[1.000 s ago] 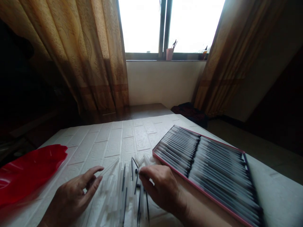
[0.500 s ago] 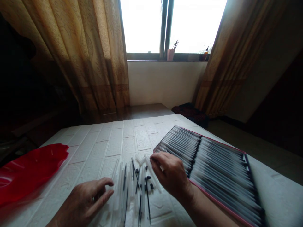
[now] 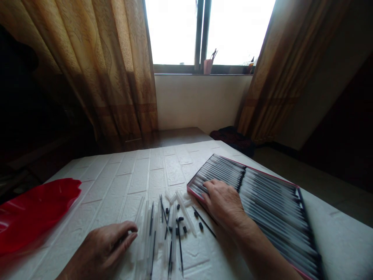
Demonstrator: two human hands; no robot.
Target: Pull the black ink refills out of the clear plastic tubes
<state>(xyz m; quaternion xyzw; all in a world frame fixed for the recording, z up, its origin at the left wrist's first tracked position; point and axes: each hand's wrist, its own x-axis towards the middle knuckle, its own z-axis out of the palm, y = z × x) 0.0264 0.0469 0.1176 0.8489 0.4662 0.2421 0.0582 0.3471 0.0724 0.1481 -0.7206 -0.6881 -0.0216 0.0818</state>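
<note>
My right hand rests on the near left corner of a shallow red-edged tray, its fingers apart over the rows of clear tubes with dark parts. Whether it touches one tube there, I cannot make out. To the left, my left hand lies by the loose clear plastic tubes, thumb and forefinger curled with a small gap and nothing visible between them. Among the tubes lie thin black rods and small black caps. One more black rod lies slantwise near the tray.
A white brick-patterned cover spreads over the table. At the left stands a red wavy-edged bowl. Behind are a brown wooden surface, curtains and a window sill holding a pink cup.
My right hand has moved right from the loose tubes onto the tray, uncovering a black rod and caps. My left hand's thumb and forefinger have drawn closer together.
</note>
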